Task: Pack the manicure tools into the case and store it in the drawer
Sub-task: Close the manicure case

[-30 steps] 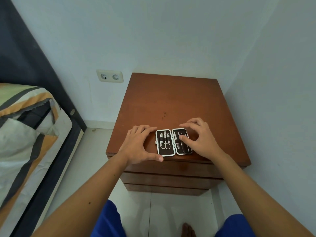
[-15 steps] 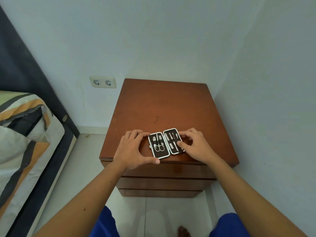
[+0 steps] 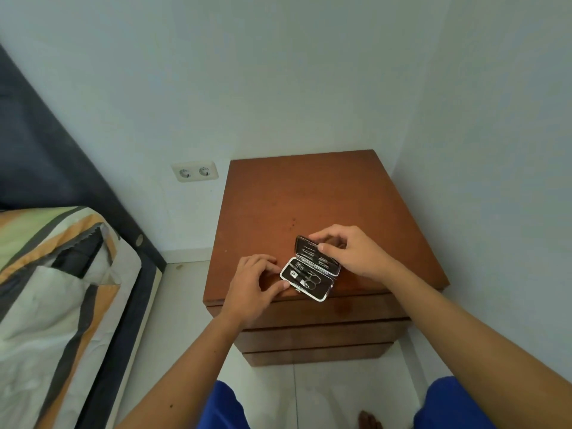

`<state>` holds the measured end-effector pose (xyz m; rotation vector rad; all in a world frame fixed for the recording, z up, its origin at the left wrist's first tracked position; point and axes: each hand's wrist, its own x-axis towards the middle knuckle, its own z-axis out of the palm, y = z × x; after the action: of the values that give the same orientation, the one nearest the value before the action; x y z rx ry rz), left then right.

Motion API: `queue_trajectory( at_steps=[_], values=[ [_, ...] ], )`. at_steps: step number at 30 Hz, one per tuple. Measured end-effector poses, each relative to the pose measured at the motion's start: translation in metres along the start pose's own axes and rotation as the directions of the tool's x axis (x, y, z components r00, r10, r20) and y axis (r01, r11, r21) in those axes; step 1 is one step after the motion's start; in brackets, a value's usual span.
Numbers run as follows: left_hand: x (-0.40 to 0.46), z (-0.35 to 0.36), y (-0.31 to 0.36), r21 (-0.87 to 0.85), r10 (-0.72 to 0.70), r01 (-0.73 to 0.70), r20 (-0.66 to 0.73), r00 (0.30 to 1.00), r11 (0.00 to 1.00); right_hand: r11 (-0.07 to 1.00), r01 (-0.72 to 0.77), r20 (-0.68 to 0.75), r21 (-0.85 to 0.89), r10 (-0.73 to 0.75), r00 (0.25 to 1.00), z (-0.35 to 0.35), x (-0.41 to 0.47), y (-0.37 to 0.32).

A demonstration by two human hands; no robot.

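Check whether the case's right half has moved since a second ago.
Yes. The right hand has lifted the case half off the nightstand top, folding it toward the half by the left hand; both halves lay flat before.

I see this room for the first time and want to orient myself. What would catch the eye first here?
First the case, half open at the front edge of the brown nightstand, with metal tools strapped inside. The right hand tips its upper half, while the left hand touches its left end. A striped pillow lies at the left.
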<state>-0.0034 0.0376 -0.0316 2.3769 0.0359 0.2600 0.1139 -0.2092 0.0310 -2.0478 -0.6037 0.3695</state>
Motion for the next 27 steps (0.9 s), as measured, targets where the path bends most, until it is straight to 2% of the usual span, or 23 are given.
queue_trajectory(
  at_steps=[5,9,13,23,27],
  values=[
    [-0.006,0.002,0.0,0.003,0.022,-0.022,-0.046,0.999,1.0,0.999,0.041,0.057,0.001,-0.041,0.998,0.013,-0.012,0.0],
    [-0.009,0.001,0.002,-0.009,0.003,-0.004,-0.031,1.0,1.0,0.984,0.037,0.076,-0.173,-0.024,0.997,0.026,-0.022,0.009],
    [-0.01,0.002,-0.001,-0.002,-0.004,0.004,-0.012,1.0,1.0,0.958,0.082,0.119,-0.275,-0.05,0.992,0.032,-0.03,0.018],
    [-0.006,0.0,0.0,-0.039,-0.02,0.019,-0.021,1.0,0.999,0.949,0.13,0.116,-0.287,-0.101,0.988,0.028,-0.022,0.025],
    [-0.002,-0.002,0.0,-0.044,-0.059,0.062,0.068,0.996,0.997,0.947,0.142,0.12,-0.288,-0.111,0.987,0.024,-0.015,0.027]
  ],
)
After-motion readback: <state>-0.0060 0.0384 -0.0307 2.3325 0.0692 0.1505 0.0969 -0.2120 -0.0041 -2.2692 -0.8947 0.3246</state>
